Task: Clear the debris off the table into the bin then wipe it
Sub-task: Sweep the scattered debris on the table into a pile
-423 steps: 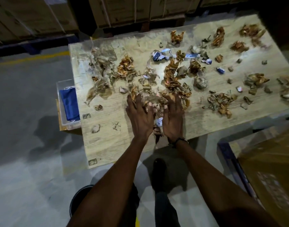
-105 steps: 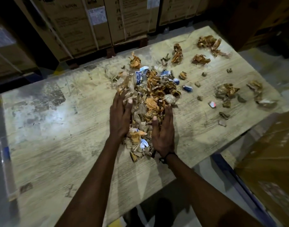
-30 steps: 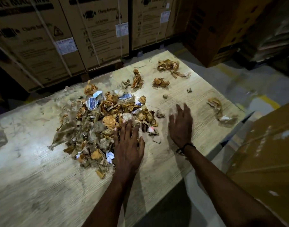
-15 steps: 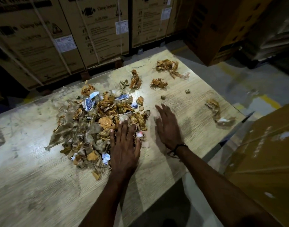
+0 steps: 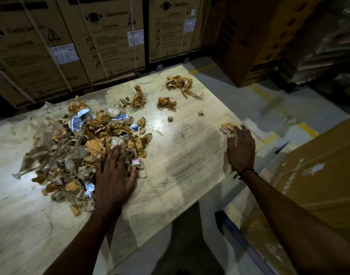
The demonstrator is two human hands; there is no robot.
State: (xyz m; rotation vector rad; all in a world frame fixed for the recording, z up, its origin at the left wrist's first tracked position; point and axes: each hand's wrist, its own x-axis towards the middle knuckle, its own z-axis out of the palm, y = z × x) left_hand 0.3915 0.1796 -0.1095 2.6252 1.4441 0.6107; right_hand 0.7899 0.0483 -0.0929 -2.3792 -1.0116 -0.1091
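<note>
Right hand (image 5: 240,148) is out at the worktop's (image 5: 182,175) right edge, fingers flat and loosely spread over a crumpled scrap (image 5: 226,127) that sits touching the brink, so a sweep angled outward could tip it onto the floor rather than back toward the heap. Left hand (image 5: 115,175) lies palm down, fingers splayed on the near side of the main debris pile (image 5: 90,147), gripping nothing, and light paper could spill round it. More clumps (image 5: 180,84) wait at the far edge; no bin in sight.
</note>
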